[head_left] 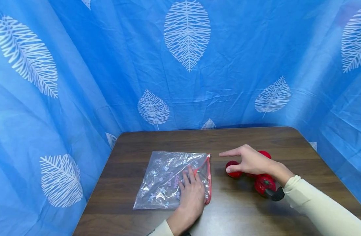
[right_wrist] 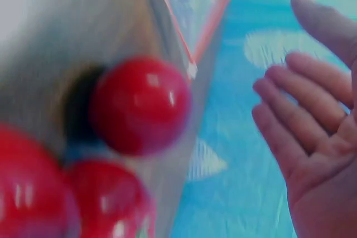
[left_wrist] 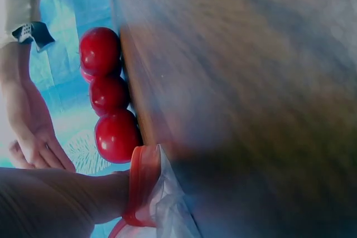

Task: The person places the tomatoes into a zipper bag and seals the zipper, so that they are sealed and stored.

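A clear plastic zip bag (head_left: 159, 177) with a red zip edge lies flat left of the table's middle. My left hand (head_left: 192, 193) is at its mouth, fingers over the upper layer and thumb tucked behind the red edge (left_wrist: 145, 182), holding the two edges apart. My right hand (head_left: 251, 160) hovers over several red tomatoes, its fingers extended and thumb spread, holding nothing. Closest to the bag is one tomato (right_wrist: 140, 106), below the thumb in the head view. Another tomato (head_left: 264, 184) shows a green stem end near the right wrist.
The brown wooden table (head_left: 109, 196) has rounded far corners. A blue curtain (head_left: 227, 65) with white leaf prints hangs behind it and along both sides. A dark strap (head_left: 276, 194) hangs from the right wrist, overlapping the tomato with the stem end in the head view.
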Demonstrator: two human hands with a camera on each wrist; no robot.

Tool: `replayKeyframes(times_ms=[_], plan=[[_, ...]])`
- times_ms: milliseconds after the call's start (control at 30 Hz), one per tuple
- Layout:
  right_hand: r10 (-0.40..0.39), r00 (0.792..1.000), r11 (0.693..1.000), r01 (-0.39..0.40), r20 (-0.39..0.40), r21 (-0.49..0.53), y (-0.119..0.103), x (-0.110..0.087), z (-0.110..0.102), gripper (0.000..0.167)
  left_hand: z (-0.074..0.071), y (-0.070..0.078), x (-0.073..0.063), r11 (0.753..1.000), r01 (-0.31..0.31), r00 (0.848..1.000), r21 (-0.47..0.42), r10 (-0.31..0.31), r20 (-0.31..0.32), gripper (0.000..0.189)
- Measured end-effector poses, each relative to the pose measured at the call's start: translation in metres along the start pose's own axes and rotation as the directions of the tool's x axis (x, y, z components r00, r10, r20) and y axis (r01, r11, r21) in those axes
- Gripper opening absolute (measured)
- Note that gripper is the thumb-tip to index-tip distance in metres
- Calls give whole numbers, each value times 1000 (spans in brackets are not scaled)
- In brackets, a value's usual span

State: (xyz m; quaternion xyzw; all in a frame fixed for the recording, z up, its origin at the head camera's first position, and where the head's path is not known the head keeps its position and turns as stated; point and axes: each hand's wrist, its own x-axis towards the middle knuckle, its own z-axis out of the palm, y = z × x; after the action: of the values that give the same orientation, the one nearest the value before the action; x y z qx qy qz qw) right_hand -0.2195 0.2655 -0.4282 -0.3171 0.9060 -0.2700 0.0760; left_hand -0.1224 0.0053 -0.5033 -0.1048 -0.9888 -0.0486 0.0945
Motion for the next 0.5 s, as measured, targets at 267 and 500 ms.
replayKeyframes(times_ms=[267, 500], plan=[[86, 996, 987, -83, -16, 135, 24, -41, -30, 54, -1, 0, -1, 1000, -9, 1000, -5, 9, -11, 99], [160, 986, 973, -150, -44, 177, 45, -77, -35, 55, 0, -1, -1, 1000, -19, 1000, -15, 20, 3, 102]])
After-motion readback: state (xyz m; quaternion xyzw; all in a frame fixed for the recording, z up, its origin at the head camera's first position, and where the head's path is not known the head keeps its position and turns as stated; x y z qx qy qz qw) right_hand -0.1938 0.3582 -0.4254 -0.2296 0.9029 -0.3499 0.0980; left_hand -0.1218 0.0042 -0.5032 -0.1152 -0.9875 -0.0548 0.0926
